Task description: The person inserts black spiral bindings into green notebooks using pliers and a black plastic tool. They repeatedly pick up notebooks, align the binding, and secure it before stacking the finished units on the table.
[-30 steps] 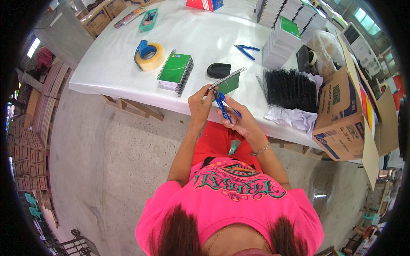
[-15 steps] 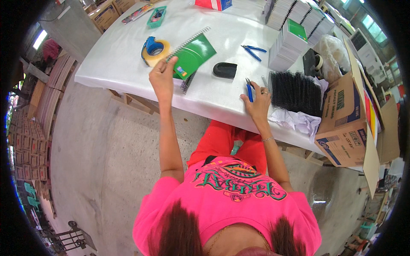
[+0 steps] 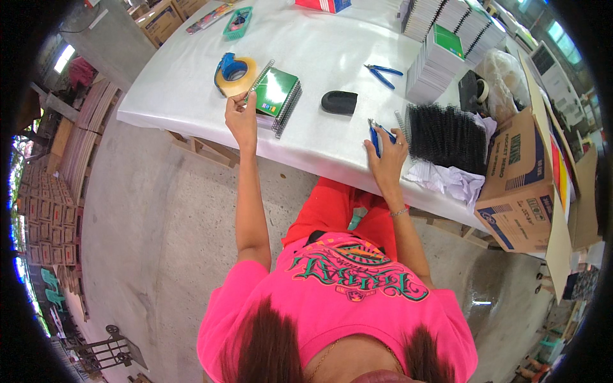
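Observation:
My left hand (image 3: 242,126) pinches the lower left corner of a green-covered spiral notebook (image 3: 276,93). That notebook lies flat at the table's near edge, on top of at least one more whose black spiral shows along the right side. My right hand (image 3: 388,155) is closed round a pair of blue-handled wire cutters (image 3: 375,137), jaws pointing away from me and handles spread. Between the two hands, a little farther off, sits a black rounded pad (image 3: 338,103). Just beyond the notebook is a blue tape dispenser (image 3: 225,66) with a roll of clear tape (image 3: 241,82).
A second pair of blue cutters (image 3: 383,75) lies open farther back. Black spiral coils (image 3: 447,139) are heaped on the right, beside an open cardboard box (image 3: 520,182). Stacked notebooks (image 3: 435,67) stand behind them. A green basket (image 3: 237,24) is at the far left.
My left hand has lowered the green notebook from a tilted position to lie flat on the one below. My right hand still holds the cutters, whose handles look more spread.

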A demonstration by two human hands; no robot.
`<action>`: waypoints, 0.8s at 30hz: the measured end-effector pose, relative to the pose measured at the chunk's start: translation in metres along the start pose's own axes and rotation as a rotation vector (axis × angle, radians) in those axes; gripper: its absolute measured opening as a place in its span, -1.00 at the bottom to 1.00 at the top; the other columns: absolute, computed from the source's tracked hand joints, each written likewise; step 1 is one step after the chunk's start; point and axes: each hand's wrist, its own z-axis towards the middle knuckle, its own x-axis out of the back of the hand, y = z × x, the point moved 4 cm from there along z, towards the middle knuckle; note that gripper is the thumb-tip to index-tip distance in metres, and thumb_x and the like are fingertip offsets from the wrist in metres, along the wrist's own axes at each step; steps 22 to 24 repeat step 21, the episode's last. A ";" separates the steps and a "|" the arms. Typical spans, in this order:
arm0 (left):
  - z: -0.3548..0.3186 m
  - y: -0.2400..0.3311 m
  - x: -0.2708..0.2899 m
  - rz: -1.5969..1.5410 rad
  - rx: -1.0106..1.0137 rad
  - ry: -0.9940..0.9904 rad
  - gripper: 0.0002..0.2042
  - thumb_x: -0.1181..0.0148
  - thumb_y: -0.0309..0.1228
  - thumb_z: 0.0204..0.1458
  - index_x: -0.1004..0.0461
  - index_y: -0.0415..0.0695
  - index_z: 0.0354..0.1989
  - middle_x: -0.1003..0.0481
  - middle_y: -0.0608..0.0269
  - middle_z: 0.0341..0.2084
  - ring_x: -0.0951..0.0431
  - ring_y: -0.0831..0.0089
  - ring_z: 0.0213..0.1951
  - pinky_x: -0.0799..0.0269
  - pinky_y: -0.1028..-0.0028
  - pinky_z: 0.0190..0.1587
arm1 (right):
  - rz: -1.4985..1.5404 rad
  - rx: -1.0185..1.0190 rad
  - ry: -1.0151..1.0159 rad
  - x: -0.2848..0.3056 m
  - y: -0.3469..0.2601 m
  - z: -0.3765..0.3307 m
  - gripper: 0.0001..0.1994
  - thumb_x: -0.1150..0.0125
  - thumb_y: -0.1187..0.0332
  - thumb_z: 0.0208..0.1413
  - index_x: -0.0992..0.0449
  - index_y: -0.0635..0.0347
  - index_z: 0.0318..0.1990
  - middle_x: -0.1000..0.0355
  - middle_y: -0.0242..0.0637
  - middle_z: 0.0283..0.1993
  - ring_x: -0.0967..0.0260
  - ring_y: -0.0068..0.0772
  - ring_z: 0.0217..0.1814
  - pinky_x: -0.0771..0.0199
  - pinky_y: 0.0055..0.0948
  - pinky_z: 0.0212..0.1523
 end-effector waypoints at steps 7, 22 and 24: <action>0.005 -0.036 0.007 0.088 0.094 0.001 -0.66 -0.40 -0.21 0.03 -0.61 -0.26 -0.20 -0.40 0.25 -0.32 -0.36 0.46 -0.24 -0.31 0.46 -0.12 | -0.019 -0.012 0.001 0.002 -0.003 0.000 -0.59 -0.33 0.20 0.08 -0.51 0.08 0.08 -0.22 0.00 0.16 -0.12 0.06 0.25 -0.08 0.00 0.28; -0.001 -0.012 0.001 0.360 -0.186 -0.070 -0.41 -0.41 -0.01 -0.01 -0.47 -0.12 0.11 -0.42 -0.02 0.00 -0.38 0.16 0.06 -0.21 0.21 0.19 | -0.018 -0.018 -0.005 0.001 -0.003 -0.002 -0.57 -0.32 0.22 0.10 -0.49 0.08 0.12 -0.22 -0.03 0.16 -0.11 0.06 0.24 -0.06 -0.01 0.30; -0.001 -0.012 0.001 0.360 -0.186 -0.070 -0.41 -0.41 -0.01 -0.01 -0.47 -0.12 0.11 -0.42 -0.02 0.00 -0.38 0.16 0.06 -0.21 0.21 0.19 | -0.018 -0.018 -0.005 0.001 -0.003 -0.002 -0.57 -0.32 0.22 0.10 -0.49 0.08 0.12 -0.22 -0.03 0.16 -0.11 0.06 0.24 -0.06 -0.01 0.30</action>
